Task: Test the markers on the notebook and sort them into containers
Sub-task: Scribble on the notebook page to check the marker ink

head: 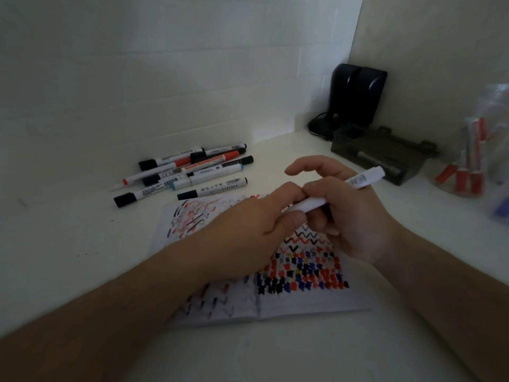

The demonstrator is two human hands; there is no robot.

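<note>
Below both sets of fingers lay the open notebook (303, 271), its pages already crowded with red, blue and black test marks. Over it the left hand (248, 232) had its thumb and fingers curled round the near end of a white marker (338, 193), while the right hand (341, 216) wrapped the barrel, index finger lifted free above it. The step looked like uncapping, though the cap end was hidden inside the left grip and could not be made out. To do it well, the pull should probably run straight along the barrel, the right hand steady, so the tip would not flick ink; a bare patch of page should then be chosen for the stroke. Beyond the left fingers, well apart, lay the pile (192, 169) of untested markers. Past the right fingers sat a dark tray (385, 153) with one marker in it, and further right a clear cup (479, 150) holding red-capped ones.
</note>
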